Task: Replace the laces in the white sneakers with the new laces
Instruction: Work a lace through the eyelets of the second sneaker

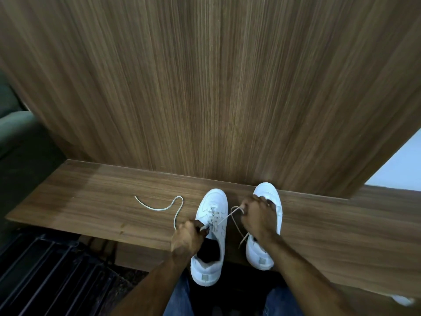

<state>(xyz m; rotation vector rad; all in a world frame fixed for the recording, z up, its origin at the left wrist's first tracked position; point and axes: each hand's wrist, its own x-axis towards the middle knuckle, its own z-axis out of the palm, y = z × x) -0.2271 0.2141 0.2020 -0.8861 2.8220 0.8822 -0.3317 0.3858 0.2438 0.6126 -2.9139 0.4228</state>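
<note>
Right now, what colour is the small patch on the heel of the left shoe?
Grey, on the white shoe; the patch shows best in the head view.

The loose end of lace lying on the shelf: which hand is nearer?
Left. The left hand sits just right of the lace end; the right hand is beyond the left sneaker.

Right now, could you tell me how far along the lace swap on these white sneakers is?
The left sneaker already has lace crossing its eyelets. In hand: the left hand and right hand each pull a lace end taut. The right sneaker, mostly hidden, appears left to do.
</note>
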